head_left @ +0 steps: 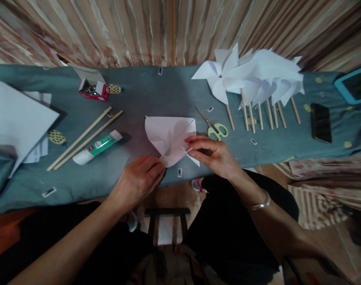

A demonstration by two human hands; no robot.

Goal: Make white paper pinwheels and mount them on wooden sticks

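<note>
A partly folded paper pinwheel is held near the front edge of the counter, pinched by both the left hand and the right hand. Green-handled scissors are seen just beside it.

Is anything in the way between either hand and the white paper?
Nothing visible is: the left hand and right hand both hold the white paper. The green-handled scissors lie beyond the right hand, not between.
</note>
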